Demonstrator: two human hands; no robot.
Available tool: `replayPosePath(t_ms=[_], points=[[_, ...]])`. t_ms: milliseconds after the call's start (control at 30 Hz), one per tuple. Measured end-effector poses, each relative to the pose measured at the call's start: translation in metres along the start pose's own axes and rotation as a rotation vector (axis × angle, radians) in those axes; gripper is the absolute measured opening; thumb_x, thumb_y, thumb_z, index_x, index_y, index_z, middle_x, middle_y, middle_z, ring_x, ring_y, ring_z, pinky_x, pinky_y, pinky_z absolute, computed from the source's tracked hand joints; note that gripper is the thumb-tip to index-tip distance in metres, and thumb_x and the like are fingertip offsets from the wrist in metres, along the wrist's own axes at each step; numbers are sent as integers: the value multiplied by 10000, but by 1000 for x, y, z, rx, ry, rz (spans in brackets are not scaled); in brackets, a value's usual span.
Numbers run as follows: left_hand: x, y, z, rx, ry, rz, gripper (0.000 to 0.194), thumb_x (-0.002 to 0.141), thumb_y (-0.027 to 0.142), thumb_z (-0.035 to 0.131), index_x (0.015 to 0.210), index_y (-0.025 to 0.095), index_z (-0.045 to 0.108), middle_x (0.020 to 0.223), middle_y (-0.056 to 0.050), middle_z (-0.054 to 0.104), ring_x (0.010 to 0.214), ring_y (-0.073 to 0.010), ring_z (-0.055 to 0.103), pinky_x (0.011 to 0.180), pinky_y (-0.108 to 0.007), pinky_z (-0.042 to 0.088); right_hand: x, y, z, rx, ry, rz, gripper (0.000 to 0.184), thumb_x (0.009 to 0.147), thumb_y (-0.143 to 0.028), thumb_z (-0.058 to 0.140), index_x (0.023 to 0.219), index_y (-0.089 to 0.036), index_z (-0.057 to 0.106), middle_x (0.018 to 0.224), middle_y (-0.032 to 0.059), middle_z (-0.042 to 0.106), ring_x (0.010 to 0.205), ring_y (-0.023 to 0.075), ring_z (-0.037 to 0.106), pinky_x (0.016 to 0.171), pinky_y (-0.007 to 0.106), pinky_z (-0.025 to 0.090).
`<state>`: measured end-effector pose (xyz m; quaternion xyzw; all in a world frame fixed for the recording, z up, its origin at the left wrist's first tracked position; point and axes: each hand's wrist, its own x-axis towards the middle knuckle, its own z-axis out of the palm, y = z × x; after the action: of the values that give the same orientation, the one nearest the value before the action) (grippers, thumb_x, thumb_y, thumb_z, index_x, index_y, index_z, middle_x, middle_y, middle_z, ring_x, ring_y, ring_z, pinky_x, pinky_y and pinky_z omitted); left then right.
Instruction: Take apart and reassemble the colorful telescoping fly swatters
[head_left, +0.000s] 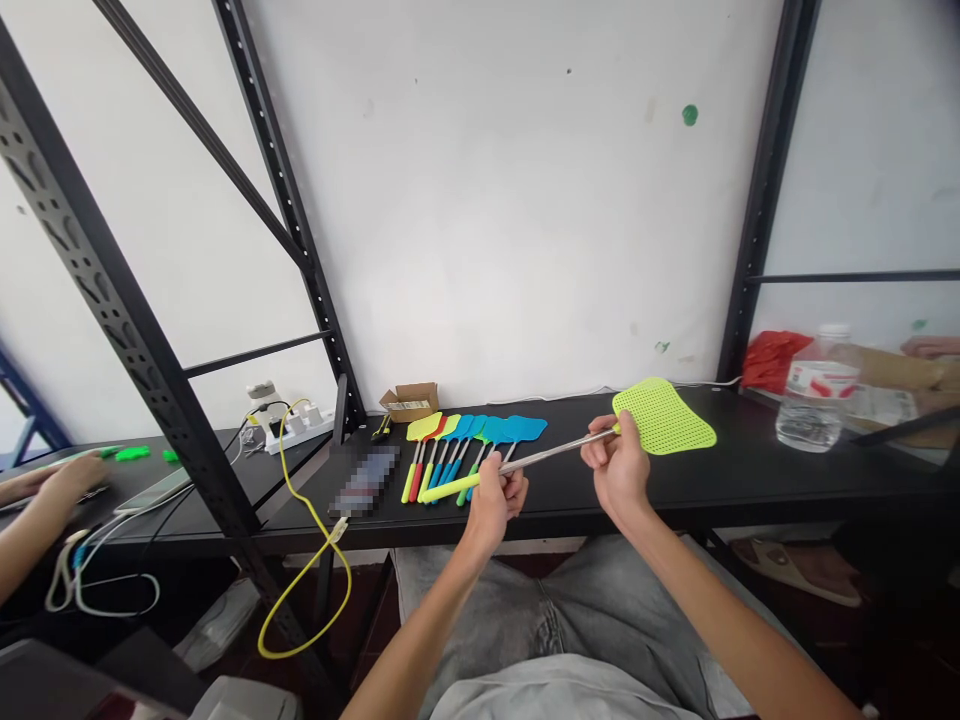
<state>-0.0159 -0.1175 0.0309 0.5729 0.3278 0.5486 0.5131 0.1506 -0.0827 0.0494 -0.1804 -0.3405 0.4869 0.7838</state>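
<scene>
A yellow-green fly swatter [666, 416] is held above the front of the black table, its metal rod stretched out between my hands. My left hand [495, 495] is closed around it where the rod meets the yellow grip, which points left. My right hand [621, 465] pinches the rod's far end, just below the perforated paddle. Behind my left hand, several smaller-looking fly swatters [454, 455] lie side by side on the table, with yellow, red, blue and green handles toward me and their paddles toward the wall.
On the black table [705, 490] a water bottle [817, 390] stands at right, beside a red bag [772, 358]. A small open carton [411, 400] and a blurred-out phone [366, 482] lie left. A yellow cable [300, 490] hangs over the edge. Another person's hand [75, 480] is at far left.
</scene>
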Motion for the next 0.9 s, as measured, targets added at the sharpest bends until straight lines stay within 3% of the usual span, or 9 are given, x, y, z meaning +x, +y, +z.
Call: replayPosePath(t_ms=[167,333,433,667,900], points=[[3,9,-12,54,-60,-48,532,913,609,309,555,215,320,459,72,202,407,-78,177,445,-255,161,10,-12,-6,-34,-32,29,420,840,-563,602,719,-166,666,429,-53,369,388,76,315,408,247,258],[7,15,-21,-37,109,33,547,900,610,375,525,224,272,431,82,182,384,-68,161,438,-248,213,28,-25,-22,8,-3,2,354,834,-496,610,756,-158,683,479,-54,388,408,71,318,410,243,266],[6,13,-19,-50,135,59,530,901,558,421,517,225,271,422,84,185,377,-66,169,432,-242,227,31,-27,-26,-9,0,-18,353,856,-483,587,751,-159,678,476,-51,388,411,73,323,415,237,275],[4,-2,-3,-144,142,41,548,900,578,361,494,237,224,395,75,178,359,-68,172,419,-243,229,24,-18,-20,-11,39,-100,423,894,-537,529,671,-187,608,410,-67,318,370,79,298,410,248,273],[0,12,-4,-149,150,94,536,906,539,367,485,237,228,399,68,178,370,-72,165,421,-250,221,13,-9,-13,-28,29,-58,463,895,-581,517,673,-186,613,385,-70,311,351,74,272,401,248,250]])
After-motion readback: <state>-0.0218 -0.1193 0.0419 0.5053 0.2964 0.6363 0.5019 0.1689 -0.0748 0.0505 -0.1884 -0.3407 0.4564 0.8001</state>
